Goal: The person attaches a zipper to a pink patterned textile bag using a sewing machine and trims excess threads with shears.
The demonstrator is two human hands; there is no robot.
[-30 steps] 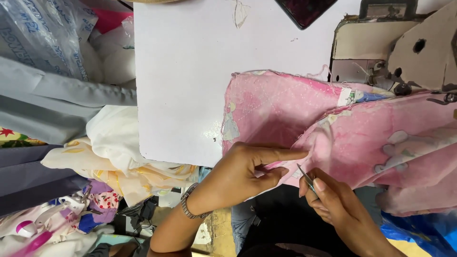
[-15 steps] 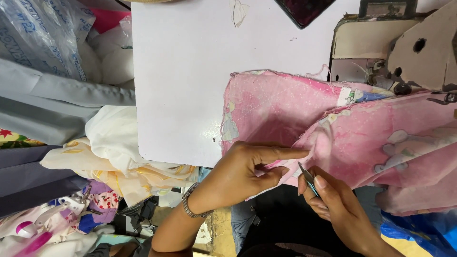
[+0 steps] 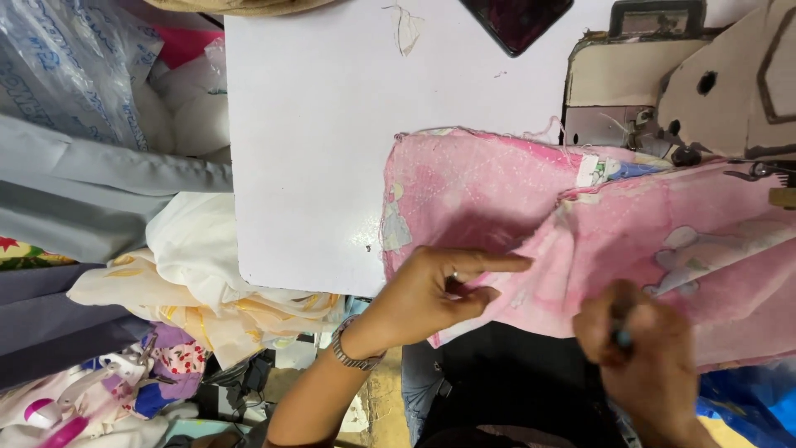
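A pink printed fabric (image 3: 497,199) lies across the white table (image 3: 315,124) and runs under the sewing machine (image 3: 663,91) at the right. My left hand (image 3: 431,294) pinches the fabric's near edge, index finger stretched out along it. My right hand (image 3: 634,344) is closed at the fabric's lower edge around a small tool whose blue-grey tip shows between the fingers. The hand is blurred, so the tool's blades are hidden.
Piles of cloth fill the left side: grey fabric (image 3: 91,199), cream cloth (image 3: 191,257) and a clear plastic bag (image 3: 66,66). A dark phone-like object (image 3: 518,21) lies at the table's far edge. Blue material (image 3: 746,398) sits at the lower right.
My right hand has turned and closed over the small snipping tool, its thin blades no longer showing. My left hand keeps its pinch on the fabric edge.
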